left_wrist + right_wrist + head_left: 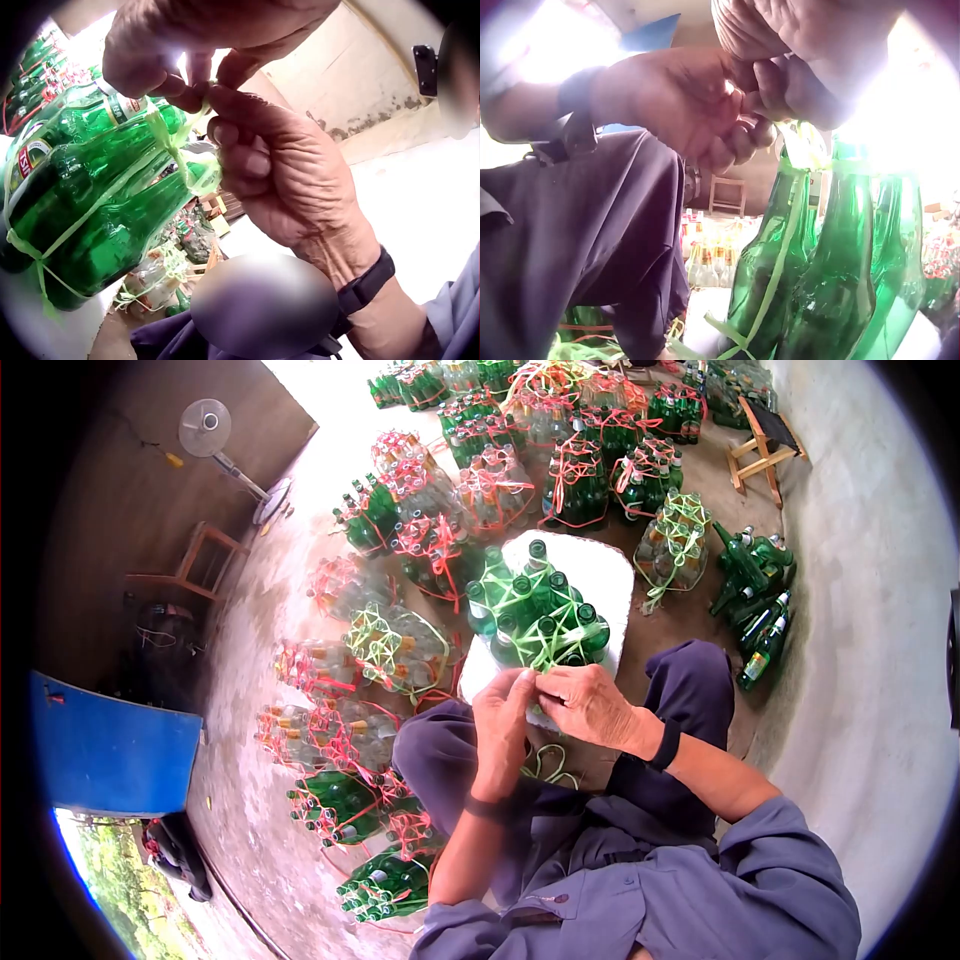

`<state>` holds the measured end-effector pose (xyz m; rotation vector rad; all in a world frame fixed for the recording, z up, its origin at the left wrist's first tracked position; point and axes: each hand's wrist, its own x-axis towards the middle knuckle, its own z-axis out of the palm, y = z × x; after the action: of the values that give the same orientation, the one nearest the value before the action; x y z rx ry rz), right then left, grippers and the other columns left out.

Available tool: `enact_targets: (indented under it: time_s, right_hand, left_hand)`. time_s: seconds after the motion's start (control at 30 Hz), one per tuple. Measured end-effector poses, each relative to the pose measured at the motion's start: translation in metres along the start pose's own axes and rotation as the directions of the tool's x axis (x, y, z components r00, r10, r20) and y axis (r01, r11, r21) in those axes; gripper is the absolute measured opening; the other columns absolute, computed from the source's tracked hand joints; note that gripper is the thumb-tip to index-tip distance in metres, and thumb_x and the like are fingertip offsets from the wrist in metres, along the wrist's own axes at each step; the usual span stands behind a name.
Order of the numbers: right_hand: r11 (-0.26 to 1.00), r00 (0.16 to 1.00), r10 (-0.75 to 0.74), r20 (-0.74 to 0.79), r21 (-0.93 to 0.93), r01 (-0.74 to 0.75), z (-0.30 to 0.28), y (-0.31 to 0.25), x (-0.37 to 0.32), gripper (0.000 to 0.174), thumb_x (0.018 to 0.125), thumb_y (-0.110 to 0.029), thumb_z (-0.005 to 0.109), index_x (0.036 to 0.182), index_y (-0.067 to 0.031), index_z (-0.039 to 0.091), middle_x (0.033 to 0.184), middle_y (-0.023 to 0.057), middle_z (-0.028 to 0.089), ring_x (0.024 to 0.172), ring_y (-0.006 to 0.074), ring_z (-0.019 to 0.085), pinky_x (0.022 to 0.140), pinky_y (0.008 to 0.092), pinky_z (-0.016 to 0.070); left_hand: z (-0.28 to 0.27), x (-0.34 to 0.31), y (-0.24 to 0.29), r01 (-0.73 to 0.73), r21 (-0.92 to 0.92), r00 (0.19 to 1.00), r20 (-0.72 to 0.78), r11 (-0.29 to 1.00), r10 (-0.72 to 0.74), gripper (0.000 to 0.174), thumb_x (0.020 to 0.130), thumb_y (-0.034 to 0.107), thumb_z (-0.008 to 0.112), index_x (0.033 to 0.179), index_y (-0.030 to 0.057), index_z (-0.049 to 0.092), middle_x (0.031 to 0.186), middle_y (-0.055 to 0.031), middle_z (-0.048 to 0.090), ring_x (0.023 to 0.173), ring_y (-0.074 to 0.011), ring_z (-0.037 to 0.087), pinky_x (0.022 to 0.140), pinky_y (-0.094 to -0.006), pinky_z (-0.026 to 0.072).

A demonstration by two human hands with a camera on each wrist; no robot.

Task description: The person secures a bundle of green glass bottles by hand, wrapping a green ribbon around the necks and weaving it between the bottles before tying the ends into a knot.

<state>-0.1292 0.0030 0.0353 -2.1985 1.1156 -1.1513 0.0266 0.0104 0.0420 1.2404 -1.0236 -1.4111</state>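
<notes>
Several green glass bottles [510, 605] stand upright in a cluster, bound with light green plastic strapping [97, 206] around their bodies and necks. They sit on a white slab [607, 565] in front of the person's knees. At the near side of the bottle necks, the left hand [500, 715] pinches the strapping between thumb and forefinger. The right hand [592, 702] meets it there, its fingertips pinching the same strapping, seen from below in the right wrist view. A knot of strapping [178, 142] shows beside the fingers. The strap ends are partly hidden by the fingers.
Bundles of bottles tied with red strapping [425, 540] cover the floor ahead and to the left. Loose green bottles [765, 615] lie by the right wall. A wooden folding stool [765, 450], a fan [207, 428] and a blue panel [115, 745] stand farther out.
</notes>
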Motion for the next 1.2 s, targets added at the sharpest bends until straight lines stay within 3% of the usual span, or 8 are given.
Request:
enact_targets:
  time_s: [0.17,0.27,0.37,0.6,0.73,1.0,1.13,1.2]
  right_hand:
    - [0.994,0.999,-0.029,0.04,-0.103,0.033,0.003,-0.004,-0.004,0.01,0.086,-0.011,0.069,0.088,-0.0049,0.061,0.074,0.0116,0.06,0.066,0.0348,0.064,0.058,0.045,0.0513]
    - [0.998,1.0,-0.009,0.024,-0.064,0.011,-0.001,-0.012,-0.002,0.011,0.086,-0.01,0.071,0.092,-0.0049,0.063,0.077,0.0119,0.061,0.067,0.0344,0.065,0.058,0.0442,0.0521]
    - [0.998,0.989,0.006,-0.148,-0.058,-0.015,-0.021,-0.02,0.0,0.043,0.082,0.001,0.073,0.125,-0.0036,0.066,0.1,0.0149,0.07,0.073,0.0305,0.07,0.061,0.0367,0.057]
    - [0.996,0.999,0.005,0.054,0.087,-0.01,-0.041,-0.012,0.021,0.051,0.083,0.0,0.071,0.133,-0.0035,0.059,0.116,0.0181,0.068,0.083,0.0307,0.071,0.075,0.0365,0.0588]
    - [0.994,0.965,0.085,0.25,0.044,-0.099,-0.046,-0.006,0.021,0.038,0.084,-0.005,0.072,0.121,-0.0048,0.067,0.106,0.0159,0.068,0.08,0.0311,0.069,0.073,0.0382,0.0562]
    - [0.998,0.985,-0.001,0.17,-0.068,0.013,-0.054,0.0,0.024,0.01,0.086,-0.011,0.069,0.092,-0.0036,0.07,0.084,0.0132,0.065,0.073,0.0333,0.066,0.068,0.0413,0.0533]
    - [0.996,0.97,-0.011,0.245,-0.087,0.033,-0.075,-0.001,0.031,0.016,0.087,-0.014,0.063,0.076,-0.0021,0.064,0.074,0.0141,0.062,0.071,0.0342,0.066,0.067,0.0433,0.0523]
    - [0.989,0.951,0.149,0.27,-0.051,-0.14,-0.087,-0.005,0.033,0.023,0.089,-0.019,0.067,0.075,-0.0025,0.062,0.073,0.0147,0.064,0.068,0.0346,0.066,0.066,0.0438,0.0516]
  left_hand:
    - [-0.001,-0.003,0.003,0.035,-0.088,0.998,-0.046,0.996,-0.04,0.02,0.1,0.019,0.066,0.101,-0.0009,0.069,0.088,-0.003,0.069,0.072,-0.004,0.057,0.063,-0.0195,0.0447]
    - [0.002,-0.003,0.007,-0.067,-0.136,0.996,-0.07,0.988,0.058,0.016,0.1,0.016,0.065,0.099,0.0004,0.069,0.091,-0.0024,0.07,0.077,-0.006,0.057,0.071,-0.0217,0.0458]
    - [0.002,-0.003,0.012,-0.156,-0.138,0.986,-0.072,0.978,0.147,0.015,0.1,0.015,0.066,0.1,0.0005,0.069,0.091,-0.0007,0.069,0.081,-0.0071,0.057,0.077,-0.0237,0.0456]
    - [-0.009,-0.005,0.014,-0.084,-0.073,0.974,0.203,0.994,0.097,0.017,0.1,0.015,0.068,0.104,-0.0015,0.07,0.093,-0.0001,0.065,0.082,-0.0079,0.052,0.077,-0.0236,0.0445]
    - [-0.014,-0.001,0.011,-0.051,-0.059,0.966,0.251,0.997,0.064,0.017,0.099,0.015,0.07,0.103,-0.0013,0.069,0.09,-0.0004,0.064,0.08,-0.0083,0.053,0.074,-0.0233,0.0445]
    - [-0.012,0.008,0.006,-0.061,-0.04,0.978,0.195,0.997,0.068,0.016,0.1,0.015,0.067,0.101,-0.0007,0.068,0.084,-0.0011,0.064,0.073,-0.0077,0.052,0.067,-0.0227,0.0425]
    - [-0.005,0.013,0.013,-0.091,-0.051,0.985,0.144,0.995,0.097,0.017,0.1,0.018,0.067,0.099,0.0011,0.067,0.076,0.0019,0.062,0.065,-0.0049,0.049,0.061,-0.0207,0.0379]
    - [-0.006,0.021,0.012,-0.125,-0.048,0.983,0.127,0.991,0.13,0.017,0.101,0.019,0.067,0.099,0.002,0.067,0.075,0.0012,0.062,0.064,-0.0051,0.049,0.06,-0.0209,0.0381]
